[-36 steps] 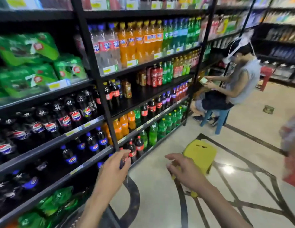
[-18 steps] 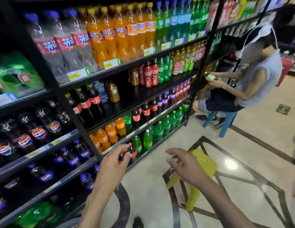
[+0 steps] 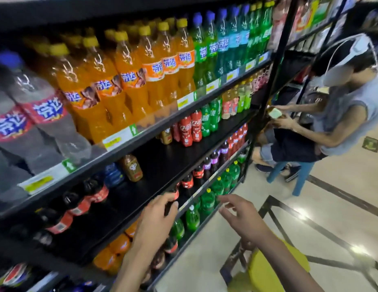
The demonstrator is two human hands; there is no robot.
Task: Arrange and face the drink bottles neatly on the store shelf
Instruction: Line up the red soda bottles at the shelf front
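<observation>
Fingers of left hand [image 3: 156,224] round cola bottle [image 3: 176,193]; right hand [image 3: 243,218] spread, empty, midair.

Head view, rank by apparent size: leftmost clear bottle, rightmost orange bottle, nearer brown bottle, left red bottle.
1. clear bottle, though it is nearest the camera.
2. orange bottle.
3. brown bottle and red bottle look alike, so they are unranked.
</observation>
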